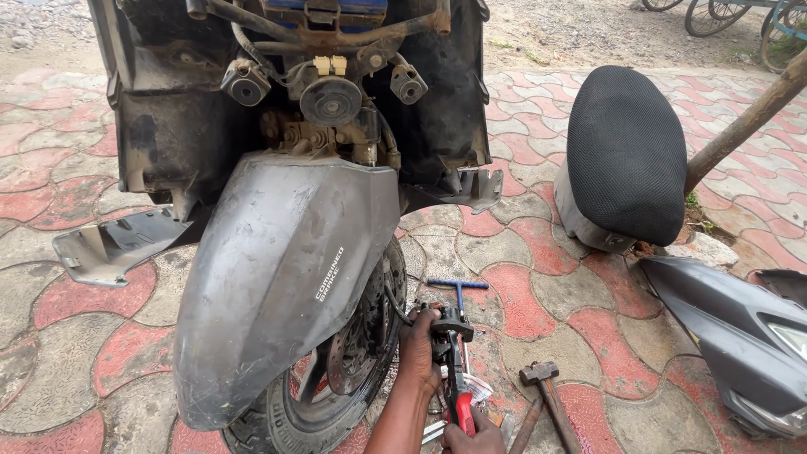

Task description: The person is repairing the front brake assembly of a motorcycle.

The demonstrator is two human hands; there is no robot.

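Fingers of the left hand (418, 346) are curled tight around the head of a red-handled wrench (455, 370), pressing it against the axle end of the front wheel (336, 382). The right hand (472, 439) sits at the bottom edge of the paving, its fingers closed around the red grip of the same tool; only its upper part shows. The wrench runs nearly upright from that grip up to its dark metal jaws beside the wheel hub, just right of the brake disc (349, 357).

Just beyond the jaws a blue T-handle tool (457, 290) lies on the paving stones (538, 294). Right of the hands lies a hammer (546, 391) with a wooden shaft, its head pointing away from the person, and a second wooden handle lies touching or just beside it.

Above the wheel curves a dusty grey mudguard (277, 277), under the stripped front of a scooter (294, 92) with exposed horn and wiring. A loose grey panel (109, 248) rests toward the left edge. Well apart to the right stand a black seat (626, 151) and a dark body cover (731, 336).
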